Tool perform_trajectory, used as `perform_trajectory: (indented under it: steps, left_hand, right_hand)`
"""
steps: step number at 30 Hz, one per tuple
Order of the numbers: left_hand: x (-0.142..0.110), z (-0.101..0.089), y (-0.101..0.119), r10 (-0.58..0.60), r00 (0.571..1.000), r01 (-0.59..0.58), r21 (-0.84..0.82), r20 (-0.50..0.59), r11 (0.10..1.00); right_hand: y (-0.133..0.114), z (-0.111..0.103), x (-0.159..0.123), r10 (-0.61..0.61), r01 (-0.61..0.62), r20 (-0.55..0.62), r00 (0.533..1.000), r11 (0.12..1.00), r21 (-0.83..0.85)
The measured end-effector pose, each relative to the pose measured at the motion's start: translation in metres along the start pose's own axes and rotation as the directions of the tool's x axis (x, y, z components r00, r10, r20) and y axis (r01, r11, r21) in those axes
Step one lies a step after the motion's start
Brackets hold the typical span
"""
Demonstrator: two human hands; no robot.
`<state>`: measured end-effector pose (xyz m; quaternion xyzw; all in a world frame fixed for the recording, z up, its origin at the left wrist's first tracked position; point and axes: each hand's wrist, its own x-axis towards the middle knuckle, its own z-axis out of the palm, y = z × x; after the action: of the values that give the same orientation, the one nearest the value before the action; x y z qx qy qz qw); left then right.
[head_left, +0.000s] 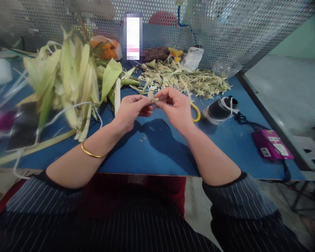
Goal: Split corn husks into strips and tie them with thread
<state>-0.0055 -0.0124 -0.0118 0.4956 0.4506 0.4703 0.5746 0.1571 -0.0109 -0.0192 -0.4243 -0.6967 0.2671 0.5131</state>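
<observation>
Pinched between the fingertips of both hands is a small pale piece of corn husk (151,96), partly hidden by the fingers. My left hand (132,109), below a gold bangle, grips it from the left. From the right, my right hand (176,106) grips it with thumb and forefinger. Scissors with a yellow handle (196,112) lie by the right hand, their blades hidden. A heap of small husk pieces (196,81) spreads behind the hands. Long green-yellow corn husks (70,73) are bunched to the left.
A black thread spool (219,109) lies right of the scissors, and a magenta box (273,144) with a black cord sits near the right edge of the blue table (147,157). Perforated metal mesh (212,31) borders the back. A dark flat device (25,120) with a white cable lies left.
</observation>
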Motion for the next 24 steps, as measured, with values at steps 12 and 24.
perform_trajectory:
  steps: [12,24]
  left_hand:
    - [-0.0028,0.0012,0.0028,0.005,1.0,-0.004,0.01,-0.024,1.0]
    - [-0.0014,0.0034,-0.0013,0.159,0.987,-0.157,0.126,-0.001,0.979]
  right_hand:
    - [-0.0048,-0.0001,-0.002,0.0,0.0,0.006,1.0,0.999,-0.038]
    - [-0.0025,0.0003,-0.0019,0.025,-0.025,-0.017,1.0,0.999,0.02]
